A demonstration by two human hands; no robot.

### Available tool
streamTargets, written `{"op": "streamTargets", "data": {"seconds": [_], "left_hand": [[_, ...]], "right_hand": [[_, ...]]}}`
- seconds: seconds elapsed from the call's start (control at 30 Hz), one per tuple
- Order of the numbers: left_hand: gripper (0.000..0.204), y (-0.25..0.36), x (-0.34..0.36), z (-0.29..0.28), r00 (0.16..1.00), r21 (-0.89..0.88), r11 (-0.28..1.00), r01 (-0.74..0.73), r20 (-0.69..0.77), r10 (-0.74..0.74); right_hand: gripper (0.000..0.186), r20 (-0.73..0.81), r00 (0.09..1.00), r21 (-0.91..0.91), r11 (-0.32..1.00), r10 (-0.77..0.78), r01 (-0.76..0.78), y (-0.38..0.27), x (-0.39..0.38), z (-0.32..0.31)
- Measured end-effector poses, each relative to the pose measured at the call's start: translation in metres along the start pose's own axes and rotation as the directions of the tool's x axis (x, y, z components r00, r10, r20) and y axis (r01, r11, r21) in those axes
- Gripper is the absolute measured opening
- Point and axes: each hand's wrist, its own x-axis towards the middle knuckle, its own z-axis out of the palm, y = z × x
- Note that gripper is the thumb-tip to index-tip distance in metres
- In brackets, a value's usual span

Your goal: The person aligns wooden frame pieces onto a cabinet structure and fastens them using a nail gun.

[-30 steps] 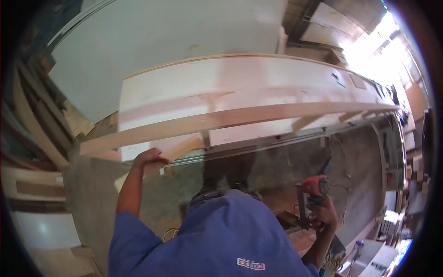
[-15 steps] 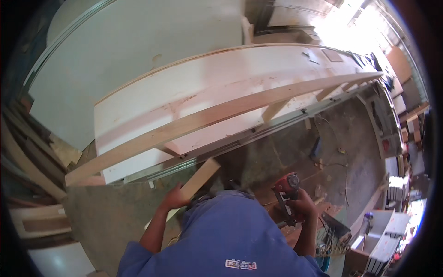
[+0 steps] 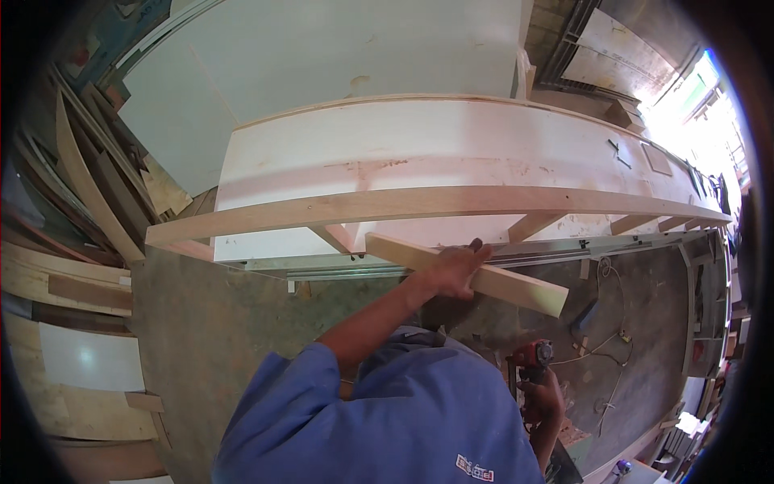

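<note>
My left hand [image 3: 453,271] is closed around a short pale wooden board [image 3: 520,292], held at a slant. The board's left end is close to the long wooden frame [image 3: 435,202]; I cannot tell whether they touch. That frame has one long rail and several short cross-pieces [image 3: 534,226], and it lies along a white worktop. Lower on the right, my right hand [image 3: 546,395] grips the handle of a red and black nail gun [image 3: 532,353]. The tool is held beside my body, away from the board. Its lower part is partly hidden.
The white worktop [image 3: 298,165] stretches across in front of me, with a large pale panel [image 3: 387,48] beyond it. Wood offcuts [image 3: 93,189] lean at the left. A hose [image 3: 621,310] and a blue object [image 3: 584,316] lie on the concrete floor.
My left hand has brought the board up and rightward from beside my body to the frame. The nail gun stays in my right hand. The view has turned, shifting the worktop and frame.
</note>
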Motion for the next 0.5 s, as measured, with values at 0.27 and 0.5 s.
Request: {"op": "streamTargets", "data": {"seconds": [0.27, 0.5], "left_hand": [[0.073, -0.073, 0.033, -0.020, 0.985, -0.207, 0.972, 0.116, 0.149, -0.086], [0.048, -0.169, 0.044, 0.029, 0.930, -0.267, 0.918, 0.294, 0.301, -0.211]], "right_hand": [[0.055, -0.054, 0.995, -0.013, 0.996, 0.083, -0.083, -0.018, 0.008, 0.009], [0.054, -0.137, 0.989, -0.008, 0.998, 0.058, -0.059, -0.041, 0.022, 0.014]]}}
